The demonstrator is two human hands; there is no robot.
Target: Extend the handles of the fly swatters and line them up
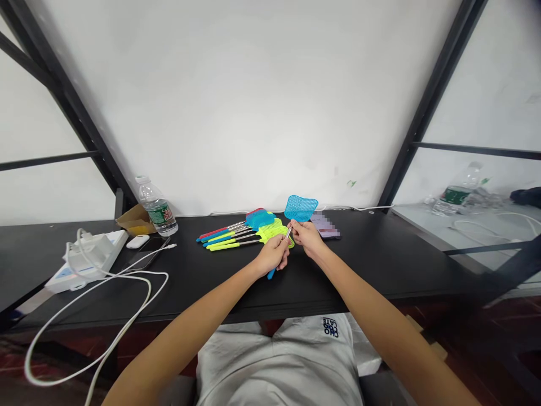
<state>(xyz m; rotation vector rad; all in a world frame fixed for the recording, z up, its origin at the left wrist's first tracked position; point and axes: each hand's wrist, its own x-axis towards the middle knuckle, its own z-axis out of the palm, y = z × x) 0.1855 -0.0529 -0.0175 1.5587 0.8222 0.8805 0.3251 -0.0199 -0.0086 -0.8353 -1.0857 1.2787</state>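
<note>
A blue fly swatter (pixel 301 208) is held up over the black table, tilted, its mesh head at the far end. My left hand (pixel 274 253) is closed round its lower part, with the blue handle end poking out below. Higher on the metal shaft, just under the mesh head, my right hand (pixel 307 237) pinches it. Behind my left hand lies a pile of several fly swatters (pixel 230 243) in yellow-green, blue and red, handles pointing left. A yellow-green mesh head (pixel 270 229) in that pile is partly covered by my left hand.
A purple, partly blurred packet (pixel 328 225) lies right of my hands. On the left are a water bottle (pixel 158 211), a brown paper box (pixel 135 221), a white earbud case (pixel 137 242), a dark phone (pixel 151 251), a power strip (pixel 91 262) and looping white cables (pixel 147 293).
</note>
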